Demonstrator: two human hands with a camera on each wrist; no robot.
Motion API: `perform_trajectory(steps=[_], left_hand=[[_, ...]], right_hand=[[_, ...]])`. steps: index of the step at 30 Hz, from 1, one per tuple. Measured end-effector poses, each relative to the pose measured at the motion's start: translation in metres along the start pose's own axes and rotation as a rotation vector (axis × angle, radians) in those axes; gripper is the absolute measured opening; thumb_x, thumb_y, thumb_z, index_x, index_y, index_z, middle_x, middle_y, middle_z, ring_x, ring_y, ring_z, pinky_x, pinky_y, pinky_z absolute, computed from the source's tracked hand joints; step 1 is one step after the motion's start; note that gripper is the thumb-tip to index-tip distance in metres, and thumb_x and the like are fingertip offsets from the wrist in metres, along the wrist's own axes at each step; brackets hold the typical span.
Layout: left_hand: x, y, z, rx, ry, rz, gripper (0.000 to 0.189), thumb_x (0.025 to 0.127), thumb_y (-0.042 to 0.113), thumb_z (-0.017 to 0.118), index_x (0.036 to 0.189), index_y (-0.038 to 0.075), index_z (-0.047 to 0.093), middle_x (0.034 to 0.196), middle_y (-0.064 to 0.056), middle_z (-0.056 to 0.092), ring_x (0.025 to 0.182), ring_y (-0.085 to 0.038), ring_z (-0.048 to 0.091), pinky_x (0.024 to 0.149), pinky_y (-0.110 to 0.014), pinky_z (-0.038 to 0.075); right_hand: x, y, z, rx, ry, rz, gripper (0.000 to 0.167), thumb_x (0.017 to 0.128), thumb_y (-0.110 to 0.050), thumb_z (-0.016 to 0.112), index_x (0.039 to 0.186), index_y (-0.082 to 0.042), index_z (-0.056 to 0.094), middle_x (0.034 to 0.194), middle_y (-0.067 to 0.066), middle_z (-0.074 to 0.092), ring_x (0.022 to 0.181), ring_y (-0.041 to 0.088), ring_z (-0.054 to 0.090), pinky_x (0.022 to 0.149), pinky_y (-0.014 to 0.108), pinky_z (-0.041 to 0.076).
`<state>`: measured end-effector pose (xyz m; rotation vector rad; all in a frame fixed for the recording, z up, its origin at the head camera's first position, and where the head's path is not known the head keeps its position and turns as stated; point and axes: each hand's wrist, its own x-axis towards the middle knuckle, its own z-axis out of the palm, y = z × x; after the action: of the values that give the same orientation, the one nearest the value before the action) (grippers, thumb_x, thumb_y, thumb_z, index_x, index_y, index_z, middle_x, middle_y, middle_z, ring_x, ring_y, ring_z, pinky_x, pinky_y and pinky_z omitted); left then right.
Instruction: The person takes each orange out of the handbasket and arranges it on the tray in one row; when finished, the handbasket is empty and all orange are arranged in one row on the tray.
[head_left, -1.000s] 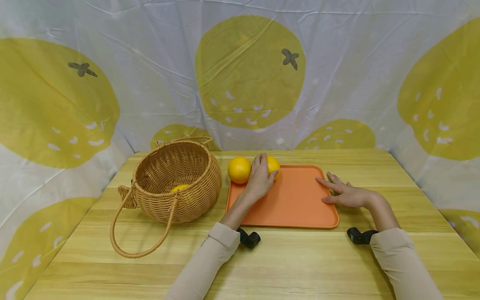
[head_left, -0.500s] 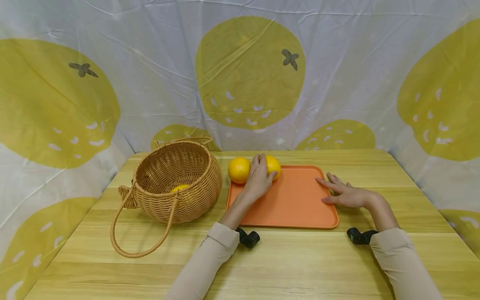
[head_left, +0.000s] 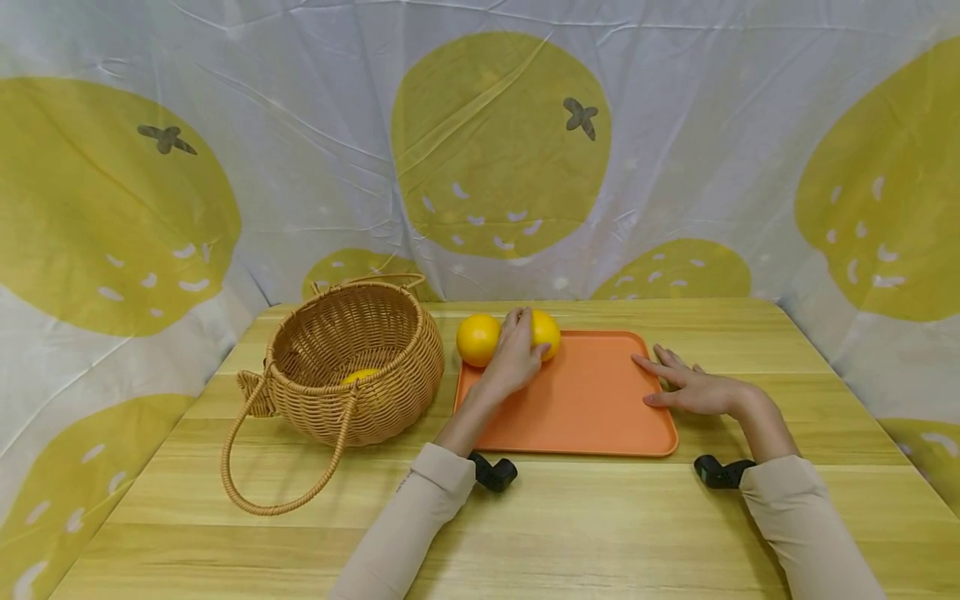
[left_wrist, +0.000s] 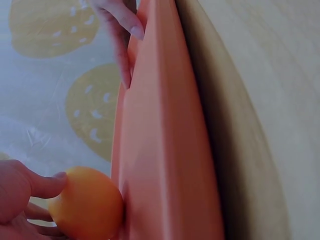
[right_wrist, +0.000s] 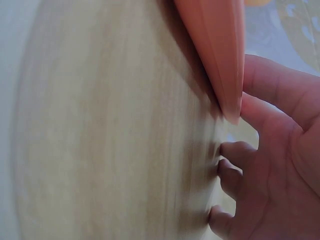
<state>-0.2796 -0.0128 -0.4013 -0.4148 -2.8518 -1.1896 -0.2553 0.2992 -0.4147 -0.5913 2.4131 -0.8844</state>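
My left hand (head_left: 513, 358) holds an orange (head_left: 546, 333) at the back left of a coral-coloured tray (head_left: 585, 408). In the left wrist view, the thumb presses one side of that fruit while the fingers curl behind it. A second orange (head_left: 477, 340) sits just left of the hand, at the tray's back left corner. At the tray's right rim is my right hand (head_left: 697, 390), its fingers spread. The right wrist view shows the thumb and index finger at the tray's edge, with the other fingertips down on the tabletop.
Left of the tray stands a round wicker basket (head_left: 375, 412) with a yellow-orange fruit (head_left: 362, 376) inside. One basket handle (head_left: 285, 510) hangs down toward the front; another leans at the back. A fruit-printed curtain (head_left: 675, 183) surrounds the wooden table (head_left: 585, 533).
The left wrist and forearm have shifted very slightly left, with the hand still around the orange. My right hand, the tray and the basket have stayed in place.
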Motion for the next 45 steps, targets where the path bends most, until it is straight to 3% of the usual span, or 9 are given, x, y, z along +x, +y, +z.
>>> perform_trajectory(steps=[12, 19, 23, 28, 33, 37, 45], left_hand=[[0.001, -0.004, -0.003, 0.002, -0.03, 0.026, 0.067, 0.103, 0.01, 0.062, 0.16, -0.005, 0.028, 0.165, -0.023, 0.029, 0.155, -0.036, 0.029, 0.128, -0.046, 0.026], [0.001, -0.004, -0.004, -0.006, -0.038, 0.023, 0.068, 0.103, 0.01, 0.062, 0.16, -0.005, 0.028, 0.166, -0.024, 0.028, 0.156, -0.036, 0.028, 0.128, -0.046, 0.026], [0.001, -0.002, -0.007, 0.0, -0.027, 0.036, 0.068, 0.103, 0.009, 0.061, 0.16, -0.005, 0.027, 0.166, -0.024, 0.027, 0.156, -0.036, 0.028, 0.128, -0.046, 0.025], [0.0, 0.003, -0.013, 0.008, -0.02, 0.056, 0.068, 0.104, 0.009, 0.061, 0.16, -0.006, 0.026, 0.166, -0.024, 0.027, 0.156, -0.036, 0.028, 0.128, -0.046, 0.025], [-0.002, 0.011, -0.023, -0.011, -0.057, 0.048, 0.07, 0.105, 0.014, 0.061, 0.162, -0.002, 0.024, 0.169, -0.021, 0.025, 0.158, -0.033, 0.025, 0.129, -0.046, 0.024], [-0.004, 0.019, -0.033, -0.05, -0.077, 0.095, 0.07, 0.105, 0.014, 0.06, 0.163, 0.001, 0.024, 0.169, -0.018, 0.027, 0.158, -0.032, 0.025, 0.128, -0.047, 0.025], [-0.003, 0.049, -0.064, -0.151, -0.043, 0.278, 0.065, 0.105, 0.014, 0.06, 0.163, 0.013, 0.031, 0.169, -0.008, 0.032, 0.158, -0.025, 0.028, 0.127, -0.045, 0.028]], right_hand=[[0.001, 0.001, 0.0, -0.01, -0.004, 0.012, 0.087, 0.103, -0.035, 0.063, 0.165, -0.003, 0.013, 0.166, 0.034, -0.018, 0.152, 0.054, -0.024, 0.113, 0.077, -0.018], [0.004, 0.014, 0.001, -0.016, 0.003, 0.003, 0.087, 0.103, -0.047, 0.06, 0.168, -0.014, 0.011, 0.169, 0.026, -0.021, 0.154, 0.047, -0.025, 0.114, 0.075, -0.018], [0.004, 0.014, 0.001, 0.006, 0.003, -0.024, 0.087, 0.103, -0.045, 0.06, 0.168, -0.015, 0.011, 0.168, 0.029, -0.022, 0.153, 0.048, -0.027, 0.112, 0.075, -0.021], [0.001, 0.005, 0.001, -0.006, 0.0, 0.01, 0.087, 0.103, -0.04, 0.061, 0.167, -0.009, 0.011, 0.168, 0.03, -0.021, 0.153, 0.05, -0.025, 0.114, 0.075, -0.019], [0.0, -0.004, 0.0, -0.023, -0.007, 0.029, 0.087, 0.103, -0.039, 0.062, 0.166, -0.004, 0.012, 0.168, 0.032, -0.019, 0.153, 0.053, -0.023, 0.114, 0.076, -0.017], [0.0, -0.006, 0.0, -0.018, -0.008, 0.029, 0.086, 0.104, -0.036, 0.062, 0.166, -0.003, 0.013, 0.167, 0.033, -0.018, 0.153, 0.054, -0.023, 0.114, 0.077, -0.016], [0.0, -0.004, 0.0, -0.01, -0.005, 0.034, 0.085, 0.104, -0.038, 0.061, 0.166, -0.004, 0.013, 0.168, 0.032, -0.019, 0.153, 0.053, -0.024, 0.114, 0.076, -0.017]])
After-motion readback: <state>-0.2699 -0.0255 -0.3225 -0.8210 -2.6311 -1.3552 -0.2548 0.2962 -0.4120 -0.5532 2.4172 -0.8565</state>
